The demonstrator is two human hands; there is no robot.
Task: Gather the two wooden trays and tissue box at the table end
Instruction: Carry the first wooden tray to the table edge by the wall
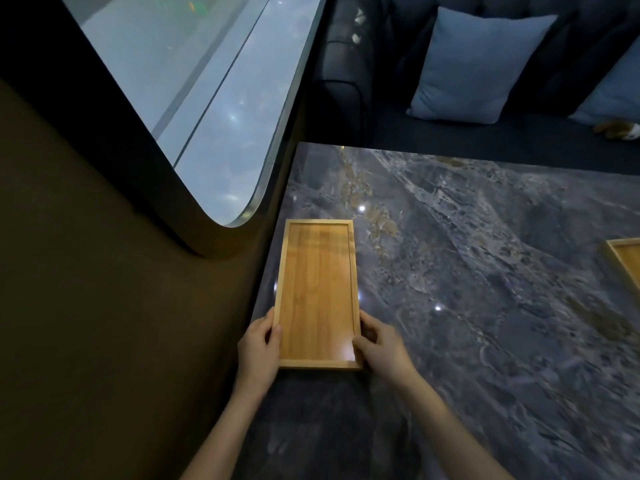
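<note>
Wooden tray (317,292) lies on the marble table (467,271), near end clasped between both hands' curled fingers (363,341).

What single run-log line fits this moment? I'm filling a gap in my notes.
left hand: grips tray | right hand: grips tray | wooden tray: empty, by wall | second tray: far right | tissue box: unseen

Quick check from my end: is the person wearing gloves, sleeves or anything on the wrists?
No. The left hand and right hand are bare, with no gloves, rings, watch or bands showing. Both forearms are uncovered down to the bottom edge of the picture, so no sleeve is in view. Fingers are unmarked.
</note>
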